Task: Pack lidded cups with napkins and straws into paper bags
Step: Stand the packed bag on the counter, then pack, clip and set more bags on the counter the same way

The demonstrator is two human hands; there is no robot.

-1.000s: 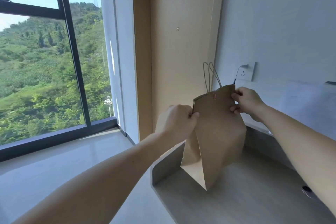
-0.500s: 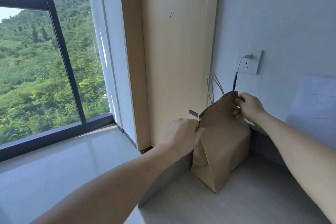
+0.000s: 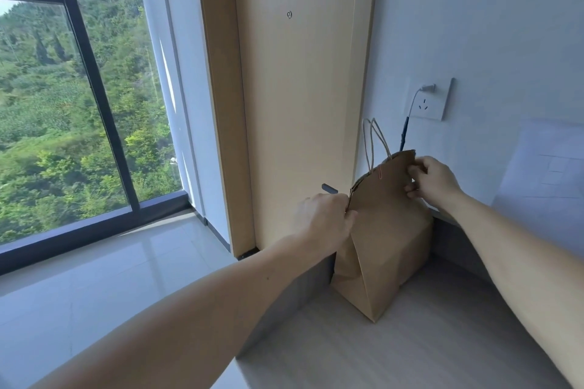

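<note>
kraft paper bag [image 3: 388, 230] on grey desk [image 3: 410, 344]; socket [image 3: 427, 102], cable [image 3: 404, 133] behind; wood panel [image 3: 300, 104] beside.

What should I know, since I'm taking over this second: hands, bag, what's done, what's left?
Hands: left hand pinches the bag at its top left corner; right hand pinches its top right corner.
Bag stands on the counter by the wall, top flat, red clip on it.
Contents hidden; no cups, napkins or straws in view.
Done: this bag looks closed.
Left: let go; probably further bags.

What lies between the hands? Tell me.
Head view: the top of the paper bag, with a red paper clip, pinched by left hand and right hand.
</note>
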